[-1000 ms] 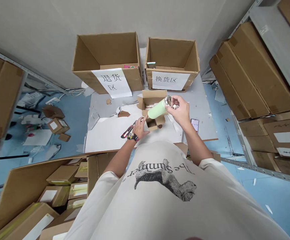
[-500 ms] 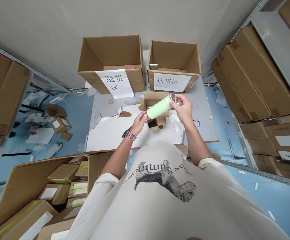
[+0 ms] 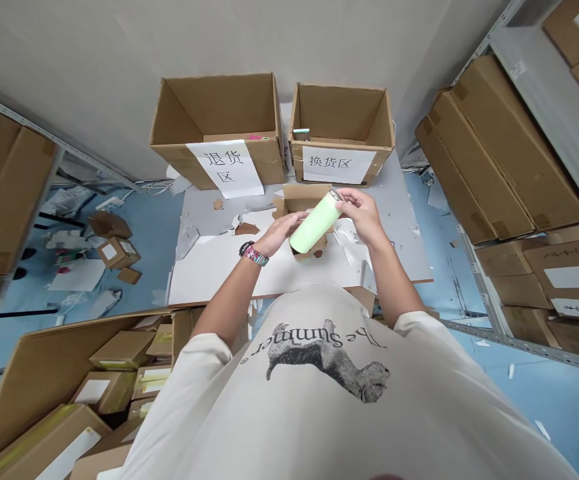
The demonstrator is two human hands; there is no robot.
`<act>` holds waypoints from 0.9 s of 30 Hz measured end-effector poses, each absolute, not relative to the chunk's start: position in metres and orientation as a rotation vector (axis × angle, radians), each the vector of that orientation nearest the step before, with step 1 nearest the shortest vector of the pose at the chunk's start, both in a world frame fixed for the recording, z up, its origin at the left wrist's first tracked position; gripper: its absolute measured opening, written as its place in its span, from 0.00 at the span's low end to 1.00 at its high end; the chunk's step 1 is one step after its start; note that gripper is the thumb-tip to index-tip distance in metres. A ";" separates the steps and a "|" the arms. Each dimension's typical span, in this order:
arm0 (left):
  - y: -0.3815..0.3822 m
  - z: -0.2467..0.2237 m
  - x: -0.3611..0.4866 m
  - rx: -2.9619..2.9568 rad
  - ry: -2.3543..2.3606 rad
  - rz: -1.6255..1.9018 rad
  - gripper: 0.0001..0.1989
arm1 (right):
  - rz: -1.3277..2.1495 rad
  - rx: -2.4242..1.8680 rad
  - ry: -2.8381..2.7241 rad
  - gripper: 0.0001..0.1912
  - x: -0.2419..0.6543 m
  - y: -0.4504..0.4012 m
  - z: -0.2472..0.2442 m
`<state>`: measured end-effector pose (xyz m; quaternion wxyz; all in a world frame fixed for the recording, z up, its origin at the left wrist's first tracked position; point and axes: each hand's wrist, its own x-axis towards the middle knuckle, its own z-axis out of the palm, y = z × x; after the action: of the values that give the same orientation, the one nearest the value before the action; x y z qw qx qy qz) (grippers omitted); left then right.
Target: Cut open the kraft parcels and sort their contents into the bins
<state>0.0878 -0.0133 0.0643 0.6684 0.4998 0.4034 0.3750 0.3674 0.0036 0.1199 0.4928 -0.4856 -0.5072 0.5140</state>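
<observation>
Wearing a patterned band (image 3: 256, 255) at the wrist and reaching the left hand (image 3: 283, 231) to the side of 1 pale green bottle (image 3: 313, 227), with fingers lying straight and close together; touching or gripping, not telling from this view. Slanting the bottle over 1 open box (image 3: 303, 193), base low and leftward. Clamping the cap end between thumb and fingers of the right hand (image 3: 363, 213), near crumpled wrapping (image 3: 349, 238). For steadiness, better cupping the base with the left palm, turning slowly, and clearing the box edges.
</observation>
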 end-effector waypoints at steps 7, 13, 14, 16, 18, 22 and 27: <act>-0.021 0.084 0.110 0.982 0.673 0.690 0.37 | 1.359 -1.119 -1.124 0.36 0.347 0.003 0.114; -0.026 0.081 0.123 1.073 0.900 0.786 0.42 | 1.362 -1.133 -0.970 0.44 0.335 -0.008 0.092; -0.026 0.081 0.126 1.099 0.937 0.808 0.42 | 1.367 -1.137 -0.953 0.45 0.334 -0.009 0.090; -0.026 0.080 0.129 1.135 0.988 0.842 0.44 | 1.378 -1.138 -0.933 0.46 0.335 -0.011 0.087; -0.027 0.080 0.131 1.128 0.982 0.813 0.45 | 1.392 -1.126 -0.944 0.47 0.337 -0.012 0.087; -0.030 0.086 0.130 1.004 0.731 0.613 0.42 | 1.452 -1.062 -0.993 0.49 0.341 -0.014 0.097; -0.034 0.091 0.133 0.963 0.607 0.636 0.39 | 1.526 -0.957 -1.017 0.48 0.340 -0.018 0.112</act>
<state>0.1334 -0.0341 0.0911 0.7950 0.4481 0.2824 0.2959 0.3405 -0.0178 0.1116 0.5112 -0.3977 -0.4227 0.6339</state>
